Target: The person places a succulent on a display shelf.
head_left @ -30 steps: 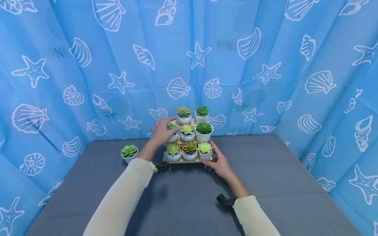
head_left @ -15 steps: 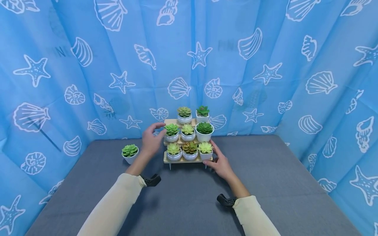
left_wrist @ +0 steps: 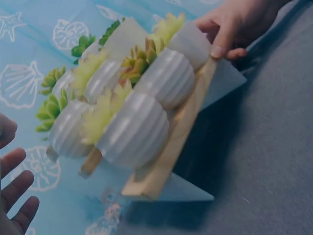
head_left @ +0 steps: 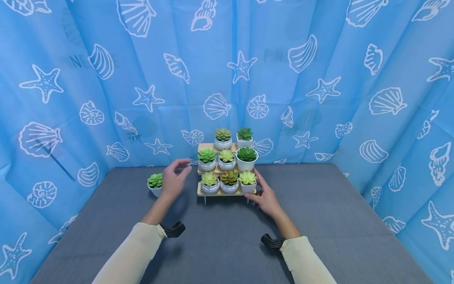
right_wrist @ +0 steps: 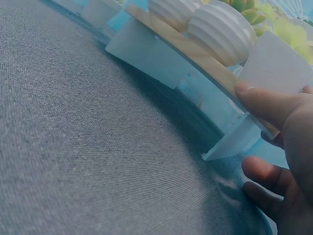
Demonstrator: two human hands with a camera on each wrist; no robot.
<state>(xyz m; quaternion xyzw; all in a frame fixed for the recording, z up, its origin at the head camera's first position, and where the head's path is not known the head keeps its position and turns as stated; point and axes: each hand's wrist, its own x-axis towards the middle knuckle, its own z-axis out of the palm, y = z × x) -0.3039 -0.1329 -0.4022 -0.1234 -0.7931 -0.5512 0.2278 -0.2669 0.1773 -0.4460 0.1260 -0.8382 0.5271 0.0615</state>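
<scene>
A three-step wooden plant stand [head_left: 205, 147] with pale legs carries potted succulents [head_left: 228, 178] on every step. Two pots sit on the top step, towards its right; bare wood shows at its left. My right hand [head_left: 267, 199] grips the right end of the lowest board, its thumb [right_wrist: 259, 100] on the front edge. My left hand [head_left: 174, 179] hovers left of the stand, fingers relaxed and holding nothing. Partly behind it, a green succulent in a white pot [head_left: 155, 181] stands alone on the table. Fingers [left_wrist: 19, 196] of the left hand show apart from the pots in the left wrist view.
The grey cloth-covered table [head_left: 227, 244] extends in front and to both sides. A blue curtain [head_left: 269, 79] with white shells and starfish hangs close behind the stand and along the sides. Black wrist devices [head_left: 272, 241] sit at both cuffs.
My left hand has drawn back from the middle step's left pot, moving left and down towards the lone succulent. My right hand has stayed at the stand's lower right end.
</scene>
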